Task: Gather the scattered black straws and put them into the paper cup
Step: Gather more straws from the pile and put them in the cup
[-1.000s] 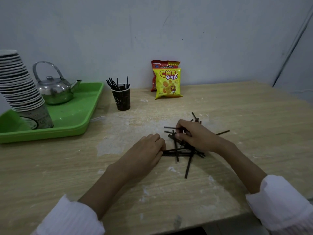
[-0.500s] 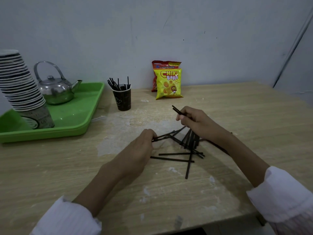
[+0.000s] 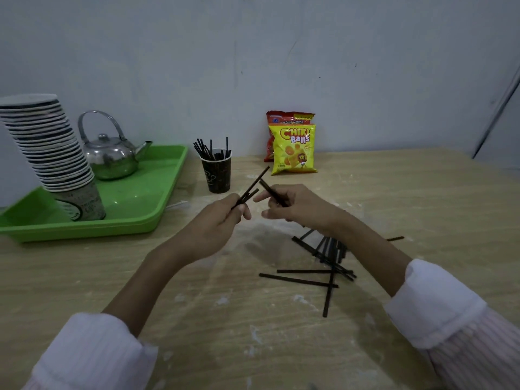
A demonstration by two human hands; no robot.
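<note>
Left hand [image 3: 225, 218] gripping two black straws [image 3: 250, 191], right hand [image 3: 292, 206] pinching one straw [image 3: 271, 192] — one paper cup [image 3: 216, 174] behind

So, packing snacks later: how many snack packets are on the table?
2. A yellow Chiki Balls packet stands against the wall; a red packet stands right behind it, mostly hidden. Others could hide there.

Right forearm [image 3: 374, 246] hides part of the straw pile [image 3: 329, 250] — count unclear.
</note>
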